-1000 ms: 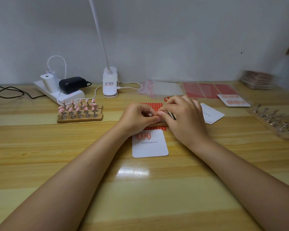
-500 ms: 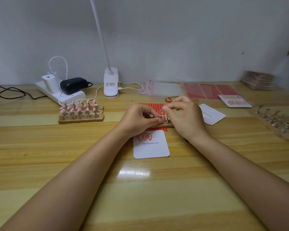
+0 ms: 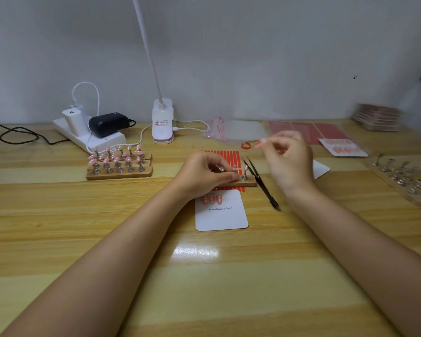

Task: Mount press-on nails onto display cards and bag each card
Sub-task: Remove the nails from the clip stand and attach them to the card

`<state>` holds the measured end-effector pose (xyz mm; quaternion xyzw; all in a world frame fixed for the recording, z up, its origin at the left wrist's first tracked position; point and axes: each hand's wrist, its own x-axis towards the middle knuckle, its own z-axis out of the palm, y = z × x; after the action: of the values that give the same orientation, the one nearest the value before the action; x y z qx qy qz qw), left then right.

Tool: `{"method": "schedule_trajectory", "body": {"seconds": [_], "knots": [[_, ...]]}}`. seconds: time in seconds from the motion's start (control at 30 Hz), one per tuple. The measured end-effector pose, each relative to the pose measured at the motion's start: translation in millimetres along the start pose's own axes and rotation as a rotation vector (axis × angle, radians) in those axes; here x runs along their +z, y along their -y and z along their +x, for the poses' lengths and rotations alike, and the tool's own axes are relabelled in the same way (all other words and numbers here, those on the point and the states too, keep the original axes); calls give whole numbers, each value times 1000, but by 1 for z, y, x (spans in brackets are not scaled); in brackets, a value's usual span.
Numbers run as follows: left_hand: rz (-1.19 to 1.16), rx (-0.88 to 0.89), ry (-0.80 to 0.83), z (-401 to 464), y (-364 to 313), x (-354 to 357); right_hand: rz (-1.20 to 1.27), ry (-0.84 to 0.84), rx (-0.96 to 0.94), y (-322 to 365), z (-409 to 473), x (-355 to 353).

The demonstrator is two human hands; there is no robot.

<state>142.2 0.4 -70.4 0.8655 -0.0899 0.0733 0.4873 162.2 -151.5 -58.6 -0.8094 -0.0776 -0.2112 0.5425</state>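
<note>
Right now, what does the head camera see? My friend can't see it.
The left hand steadies a small wooden strip of nail stands while the right hand lifts a pink nail away. A white card with three nails lies just nearer on the wooden table.

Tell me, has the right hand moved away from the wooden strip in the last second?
Yes. The right hand has lifted up and rightward off the wooden strip, pinching a pink nail.
</note>
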Motion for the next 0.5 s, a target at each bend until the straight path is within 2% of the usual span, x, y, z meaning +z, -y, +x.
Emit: {"method": "schedule_trajectory", "body": {"seconds": [0.2,0.5], "knots": [[-16,-9,-5,0,0,-1,-15,-49,-222,19,-6,-13],[7,10,14,-2,0,-4,-118,147,-394,11,-37,-11]]}}
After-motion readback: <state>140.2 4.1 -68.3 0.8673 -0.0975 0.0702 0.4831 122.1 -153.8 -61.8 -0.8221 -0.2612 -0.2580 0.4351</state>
